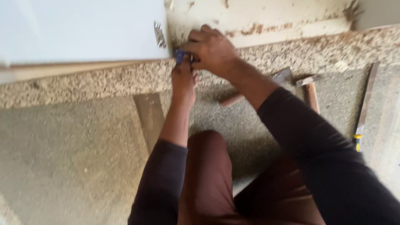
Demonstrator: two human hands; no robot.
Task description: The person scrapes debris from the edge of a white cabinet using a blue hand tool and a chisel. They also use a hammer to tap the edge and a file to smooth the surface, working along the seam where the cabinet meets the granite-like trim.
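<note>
My left hand (pixel 183 81) and my right hand (pixel 210 50) meet at the lower right corner of a white panel (pixel 83 31), by the foot of the wall. Both hands close around a small blue object (pixel 180 56); the picture is too blurred to tell what it is. A small metal fitting (pixel 159 34) sits on the panel's right edge, just above my hands. My knees in dark red trousers (pixel 208 175) are below.
A speckled stone skirting (pixel 96 81) runs along the wall. On the floor to the right lie two hammers with wooden handles (pixel 310 93) (pixel 250 91) and a long thin tool with a yellow and black grip (pixel 362 112). A flat grey piece (pixel 149 116) lies left of my arm.
</note>
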